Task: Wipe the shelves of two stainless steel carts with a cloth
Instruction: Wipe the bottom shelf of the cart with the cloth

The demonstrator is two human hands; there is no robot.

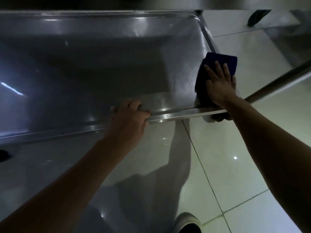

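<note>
Gripping the near rim of the stainless steel cart shelf (101,64), your left hand (127,118) is curling its fingers over the raised edge. Just beyond and to the right, your right hand (218,84) is pressing flat, fingers straight and spread, on the dark blue folded cloth (222,59), which is lying on the shelf's right end by its corner. Pale glossy floor tiles (227,157) are showing below, with a shoe (186,222) nearest you.

Left hand (127,115) curled, right hand (218,84) flat.
</note>
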